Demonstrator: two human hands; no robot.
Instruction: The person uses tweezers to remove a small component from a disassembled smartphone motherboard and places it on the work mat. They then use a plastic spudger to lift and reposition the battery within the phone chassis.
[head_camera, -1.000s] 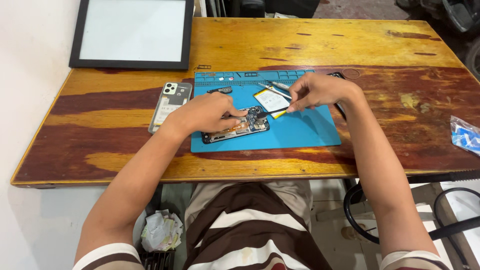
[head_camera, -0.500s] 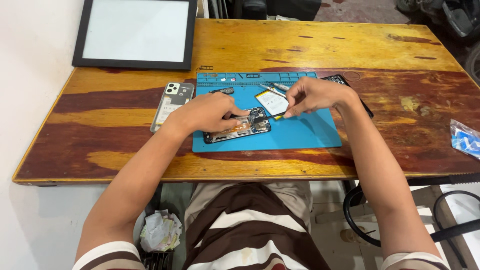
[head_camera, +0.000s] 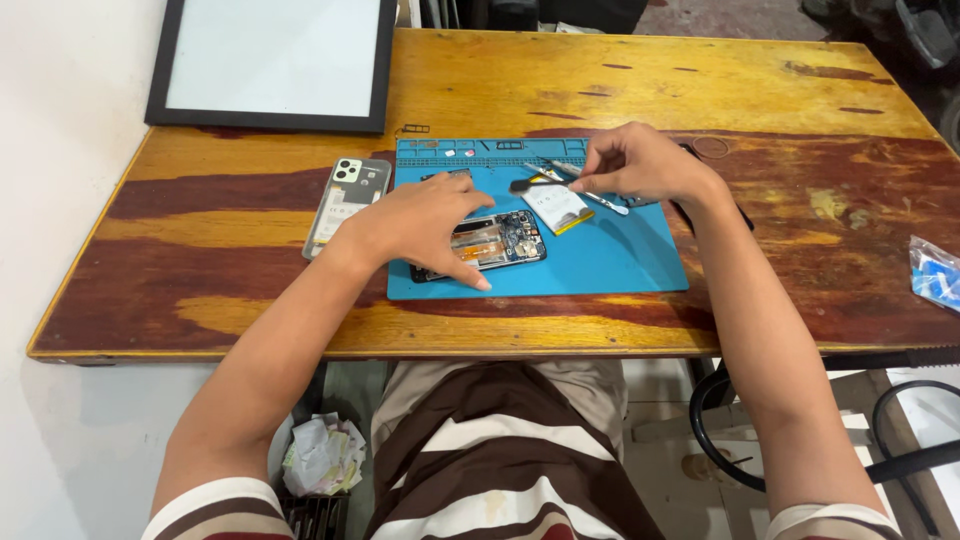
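An opened phone (head_camera: 495, 242) with its insides showing lies on a blue work mat (head_camera: 610, 258). My left hand (head_camera: 420, 220) rests flat over the phone's left part, holding it down. My right hand (head_camera: 640, 165) hovers over the mat's upper right and pinches a thin tool with a black tip (head_camera: 530, 185). Just below that tip a white battery (head_camera: 557, 207) lies on the mat. A pair of tweezers (head_camera: 600, 198) lies beside the battery.
The phone's back cover (head_camera: 347, 198) lies left of the mat on the wooden table (head_camera: 800, 230). A black-framed white panel (head_camera: 270, 60) sits at the back left. A small blue-and-clear bag (head_camera: 937, 272) lies at the right edge. A bin with crumpled paper (head_camera: 320, 455) stands below.
My right hand has lifted from near the phone toward the mat's upper right and now holds the thin tool. My left hand stays on the phone.
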